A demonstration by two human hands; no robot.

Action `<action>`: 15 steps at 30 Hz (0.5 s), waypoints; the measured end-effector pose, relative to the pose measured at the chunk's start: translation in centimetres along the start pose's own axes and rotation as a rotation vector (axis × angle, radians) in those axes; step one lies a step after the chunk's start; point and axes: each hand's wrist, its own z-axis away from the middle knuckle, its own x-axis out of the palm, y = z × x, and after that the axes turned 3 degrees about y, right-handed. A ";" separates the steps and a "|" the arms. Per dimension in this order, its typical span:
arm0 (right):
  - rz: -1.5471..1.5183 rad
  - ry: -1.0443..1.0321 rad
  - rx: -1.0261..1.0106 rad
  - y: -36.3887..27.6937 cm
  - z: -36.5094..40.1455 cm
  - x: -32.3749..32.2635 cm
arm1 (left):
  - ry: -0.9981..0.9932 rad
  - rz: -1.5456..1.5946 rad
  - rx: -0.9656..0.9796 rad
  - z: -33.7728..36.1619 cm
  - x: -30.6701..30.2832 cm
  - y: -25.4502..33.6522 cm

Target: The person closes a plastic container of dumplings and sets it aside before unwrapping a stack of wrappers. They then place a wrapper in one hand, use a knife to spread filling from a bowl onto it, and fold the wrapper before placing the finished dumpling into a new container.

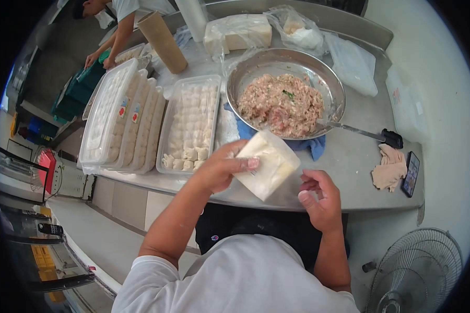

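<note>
My left hand (227, 168) grips a thick stack of square wonton wrappers (269, 164) above the front edge of the steel table, thumb on top. Just to the right of the stack is my right hand (321, 201), its fingers loosely bent and apart, holding nothing. Beyond both hands stands a wide metal bowl (339, 83) of minced meat filling (282, 101) with green bits. A long-handled metal utensil (357, 130) leans in it over the rim. Left of the bowl, a plastic tray (218, 86) holds rows of folded dumplings (190, 152).
Lidded dumpling boxes (109, 120) stand stacked at the left, near a cardboard tube (162, 41). A wrapped block of wrappers (240, 31) lies behind the bowl. A cloth (389, 168) and phone (411, 175) lie right; a fan (418, 271) stands below. Another person's arm (121, 39) reaches toward green crates (81, 86).
</note>
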 end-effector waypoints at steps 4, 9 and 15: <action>-0.404 -0.087 0.347 -0.5 1.0 1.3 | -0.074 0.188 -0.166 -0.3 0.8 -2.6; -0.448 -0.130 0.501 -1.0 0.2 1.5 | -0.011 -0.158 -0.026 -0.4 1.4 -2.4; -0.136 -0.114 0.074 4.0 -1.7 0.5 | -0.063 -1.177 0.816 -0.6 0.8 -5.1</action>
